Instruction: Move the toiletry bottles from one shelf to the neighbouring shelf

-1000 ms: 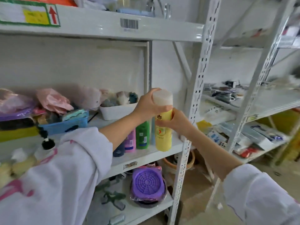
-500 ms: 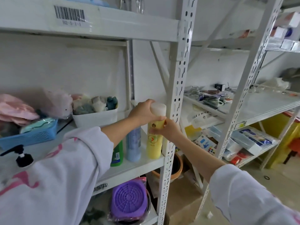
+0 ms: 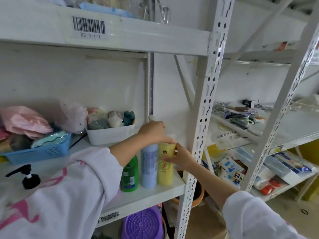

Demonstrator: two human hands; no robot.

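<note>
Left hand point(image 3: 154, 132) is clamped down over the cap of the yellow bottle point(image 3: 165, 163), fingers curled over its top, while the right hand point(image 3: 179, 156) wraps the bottle's upper body from the right, fingertips across its front. That bottle stands upright at the right front corner of the left shelf point(image 3: 150, 193), close to the front lip and just beside the slotted white post point(image 3: 200, 128) that parts this shelf from the neighbouring shelf point(image 3: 293, 128). Between bottle and post there is only a narrow gap, filled by the right hand. To its left the blue bottle point(image 3: 149, 167) stands touching or nearly touching it, and the green bottle point(image 3: 129, 175) stands just left of that, partly hidden by the left forearm. Above the bottles the bay is open up to the underside of the top shelf, which carries a barcode label point(image 3: 88, 26).

Pale yellow plastic, tall and straight-sided, with a small dark flower mark near the top and a round orange and green logo lower down; its cap is hidden under the left hand.

Behind the bottles sits a white tub point(image 3: 110, 134) of cloth bits, with a blue basket point(image 3: 37, 152) and pink bags point(image 3: 25, 120) further left, and a black pump head point(image 3: 29, 177) near the front. On the neighbouring shelf there is clutter at its back and a bare white stretch along the front. A purple strainer point(image 3: 142, 225) lies on the level below, and white walls stand behind the racks
</note>
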